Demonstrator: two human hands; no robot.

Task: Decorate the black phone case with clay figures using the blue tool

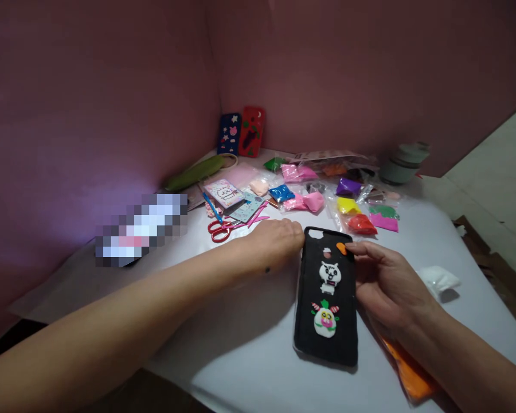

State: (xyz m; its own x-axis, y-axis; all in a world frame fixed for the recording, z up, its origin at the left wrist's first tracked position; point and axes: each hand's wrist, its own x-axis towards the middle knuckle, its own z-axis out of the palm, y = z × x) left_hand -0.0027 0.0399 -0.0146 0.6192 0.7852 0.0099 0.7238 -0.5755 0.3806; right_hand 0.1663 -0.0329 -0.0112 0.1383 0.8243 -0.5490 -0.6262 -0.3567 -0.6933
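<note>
A black phone case (339, 321) carries raised clay figures: a white striped animal face (329, 274), a white round figure with a green top (324, 321), and a small white-and-brown piece (327, 252). An orange clay piece (341, 248) sits near its upper right corner. My left hand (281, 238) is closed at the case's upper left edge, its fingertips hidden from me. At the right edge my right hand (387, 281) grips the case, fingertips touching the orange piece and the other fingers curled against the side.
Red-handled scissors (220, 230), a blue pen (212, 207) and cards (224, 193) lie beyond my left hand. Several bagged clays, such as a blue pack (281, 193), spread behind. An orange pack (413, 376) lies under my right forearm. White crumpled material (441, 282) is at right.
</note>
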